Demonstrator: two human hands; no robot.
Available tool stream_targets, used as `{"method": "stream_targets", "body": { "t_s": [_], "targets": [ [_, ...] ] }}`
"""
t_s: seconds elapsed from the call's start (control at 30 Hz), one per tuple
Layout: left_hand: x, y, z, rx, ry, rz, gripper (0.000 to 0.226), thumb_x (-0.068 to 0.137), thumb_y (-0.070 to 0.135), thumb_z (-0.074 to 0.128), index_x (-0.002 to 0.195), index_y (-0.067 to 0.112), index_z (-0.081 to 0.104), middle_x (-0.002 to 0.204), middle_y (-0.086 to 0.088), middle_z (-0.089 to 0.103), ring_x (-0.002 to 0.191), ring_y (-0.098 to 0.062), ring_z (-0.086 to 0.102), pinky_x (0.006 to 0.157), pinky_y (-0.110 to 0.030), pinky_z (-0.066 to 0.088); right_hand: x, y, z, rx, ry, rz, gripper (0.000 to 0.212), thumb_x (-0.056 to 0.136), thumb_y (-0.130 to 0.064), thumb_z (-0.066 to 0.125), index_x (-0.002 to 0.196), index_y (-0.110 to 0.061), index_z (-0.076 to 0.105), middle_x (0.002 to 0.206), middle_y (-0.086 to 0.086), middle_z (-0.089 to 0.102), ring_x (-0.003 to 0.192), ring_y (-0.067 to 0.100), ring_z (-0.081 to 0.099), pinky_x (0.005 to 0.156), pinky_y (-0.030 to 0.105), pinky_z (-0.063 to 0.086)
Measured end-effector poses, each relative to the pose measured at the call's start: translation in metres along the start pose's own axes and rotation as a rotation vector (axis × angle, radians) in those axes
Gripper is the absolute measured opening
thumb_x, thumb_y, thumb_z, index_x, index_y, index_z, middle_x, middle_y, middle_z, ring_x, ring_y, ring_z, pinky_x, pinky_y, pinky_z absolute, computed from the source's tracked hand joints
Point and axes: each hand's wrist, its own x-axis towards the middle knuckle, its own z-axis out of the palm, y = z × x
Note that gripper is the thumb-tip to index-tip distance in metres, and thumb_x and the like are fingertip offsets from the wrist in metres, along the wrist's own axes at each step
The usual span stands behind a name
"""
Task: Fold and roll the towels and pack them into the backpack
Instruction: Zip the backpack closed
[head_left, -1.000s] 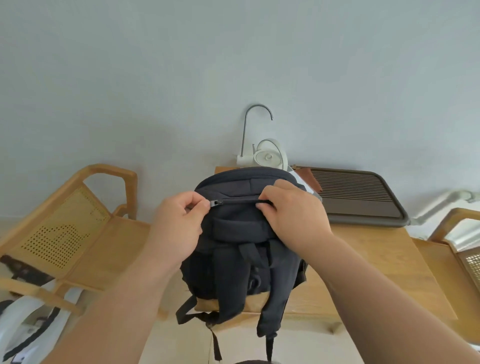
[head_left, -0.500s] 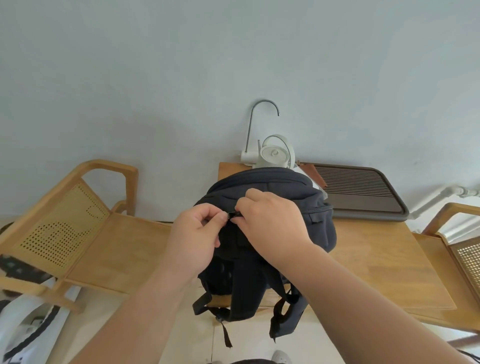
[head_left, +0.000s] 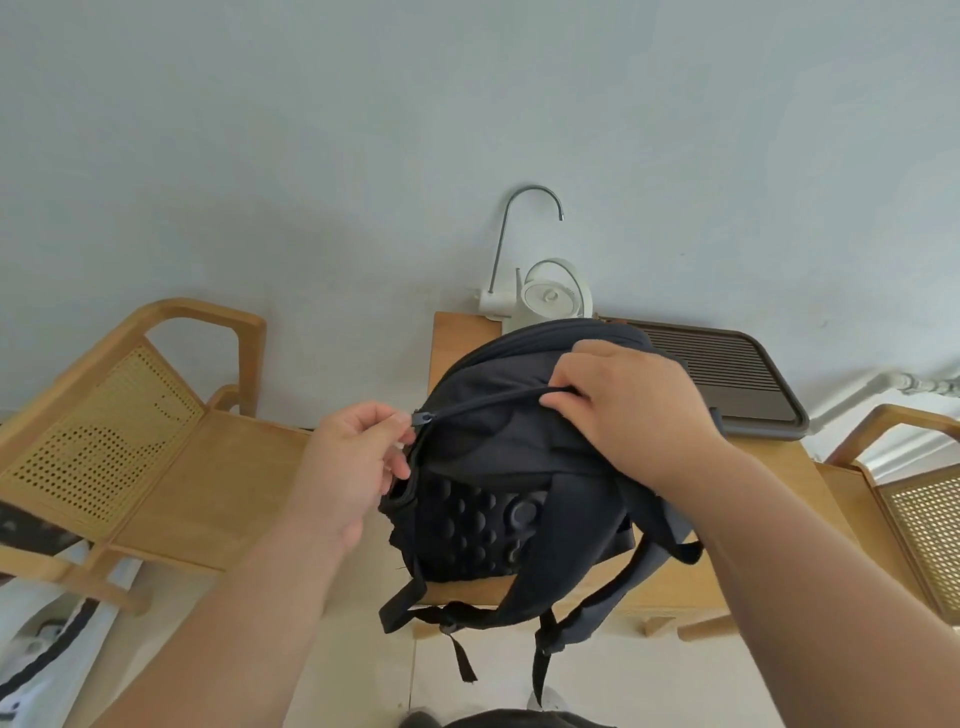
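Backpack (head_left: 519, 467): dark matte woven fabric, domed top, standing at centre frame on a pale wooden table (head_left: 769, 483). Its back panel faces the camera and is moulded in raised round bumps. Flat webbing straps hang over the near table edge.

A zipper line runs in a shallow arc across the upper part of the pack. Its metal zipper pull (head_left: 422, 418) sits at the left end of that arc.

Left hand (head_left: 353, 457), left of centre: thumb and forefinger pinch the zipper pull; the other fingers are curled loosely below it, beside the pack's left edge.

Right hand (head_left: 623, 410), right of centre: fingers curled, tips pressed together on the zipper seam near its right end, gripping the fabric there. The palm covers the pack's upper right shoulder.

Behind the pack: a white round kettle (head_left: 556, 299) and a dark ribbed tray (head_left: 727, 374) with rounded corners. At left frame, a wooden chair (head_left: 156, 441) with a woven cane back.
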Motion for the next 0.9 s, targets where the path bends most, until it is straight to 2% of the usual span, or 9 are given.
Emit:
{"method": "stream_targets", "body": {
  "t_s": [0.17, 0.23, 0.3, 0.37, 0.43, 0.47, 0.57, 0.77, 0.9],
  "targets": [
    [0.001, -0.033, -0.008, -0.083, -0.014, -0.074, 0.021, 0.102, 0.012, 0.054, 0.088, 0.009, 0.070, 0.087, -0.012, 0.070, 0.065, -0.022, 0.060, 0.054, -0.031, 0.044, 0.002, -0.010, -0.003, -0.077, -0.081, 0.087, 0.018, 0.098, -0.045, 0.050, 0.098, -0.032, 0.062, 0.095, -0.011, 0.052, 0.091, 0.015, 0.055, 0.075, 0.035, 0.050],
    [0.001, -0.038, -0.010, -0.113, 0.003, -0.073, 0.020, 0.102, 0.013, 0.054, 0.092, 0.008, 0.070, 0.090, -0.012, 0.071, 0.067, -0.021, 0.063, 0.056, -0.031, 0.047, 0.003, -0.036, 0.001, -0.060, -0.021, 0.032, 0.022, 0.095, -0.043, 0.049, 0.108, -0.030, 0.061, 0.099, -0.008, 0.052, 0.094, 0.016, 0.053, 0.078, 0.036, 0.051],
    [0.003, -0.041, -0.013, -0.114, -0.017, -0.065, 0.020, 0.102, 0.014, 0.054, 0.091, 0.010, 0.071, 0.090, -0.011, 0.072, 0.069, -0.021, 0.065, 0.059, -0.032, 0.047, 0.007, -0.068, 0.012, -0.061, 0.013, -0.107, 0.037, 0.090, -0.053, 0.050, 0.114, -0.027, 0.061, 0.099, -0.006, 0.051, 0.093, 0.018, 0.050, 0.078, 0.036, 0.049],
    [0.004, -0.043, -0.016, -0.109, -0.052, -0.058, 0.022, 0.101, 0.014, 0.055, 0.088, 0.012, 0.071, 0.087, -0.010, 0.072, 0.070, -0.022, 0.065, 0.061, -0.035, 0.047, 0.013, -0.093, 0.031, -0.163, -0.035, -0.241, 0.038, 0.088, -0.057, 0.055, 0.107, -0.025, 0.062, 0.095, -0.005, 0.045, 0.087, 0.018, 0.042, 0.072, 0.034, 0.039],
    [0.004, -0.047, -0.017, -0.098, -0.032, -0.048, 0.022, 0.101, 0.013, 0.055, 0.085, 0.014, 0.071, 0.083, -0.005, 0.072, 0.068, -0.021, 0.064, 0.060, -0.035, 0.046, 0.021, -0.100, 0.051, -0.263, -0.072, -0.298, 0.015, 0.092, -0.039, 0.058, 0.088, -0.024, 0.057, 0.087, -0.004, 0.038, 0.081, 0.018, 0.033, 0.068, 0.034, 0.026],
    [0.004, -0.049, -0.018, -0.085, 0.000, -0.045, 0.022, 0.101, 0.013, 0.055, 0.085, 0.014, 0.071, 0.081, -0.003, 0.071, 0.066, -0.019, 0.063, 0.058, -0.034, 0.046, 0.026, -0.099, 0.056, -0.277, -0.066, -0.293, 0.016, 0.093, -0.029, 0.059, 0.080, -0.023, 0.051, 0.082, -0.005, 0.036, 0.078, 0.018, 0.032, 0.066, 0.035, 0.024],
    [0.008, -0.058, -0.023, -0.098, 0.086, -0.074, 0.020, 0.101, 0.013, 0.055, 0.088, 0.012, 0.071, 0.081, -0.003, 0.070, 0.063, -0.018, 0.061, 0.054, -0.030, 0.045, 0.032, -0.091, 0.066, -0.324, -0.003, -0.271, 0.031, 0.085, -0.019, 0.070, 0.069, -0.024, 0.043, 0.072, -0.007, 0.035, 0.068, 0.017, 0.033, 0.061, 0.034, 0.022],
    [0.026, -0.109, -0.025, -0.104, 0.131, -0.329, 0.013, 0.100, 0.022, 0.058, 0.096, 0.019, 0.070, 0.096, -0.006, 0.074, 0.070, -0.018, 0.065, 0.055, -0.029, 0.046, 0.037, -0.071, 0.064, -0.337, 0.165, -0.223, 0.031, 0.086, -0.019, 0.073, 0.066, -0.022, 0.050, 0.070, -0.007, 0.038, 0.065, 0.017, 0.033, 0.056, 0.033, 0.025],
    [0.035, -0.125, -0.013, -0.090, 0.160, -0.352, 0.013, 0.101, 0.027, 0.056, 0.098, 0.021, 0.067, 0.093, -0.003, 0.073, 0.070, -0.018, 0.069, 0.056, -0.029, 0.049, 0.037, -0.071, 0.072, -0.326, 0.222, -0.176, 0.026, 0.088, -0.019, 0.071, 0.068, -0.020, 0.054, 0.071, -0.006, 0.040, 0.065, 0.019, 0.036, 0.057, 0.034, 0.027]
  ]
}}
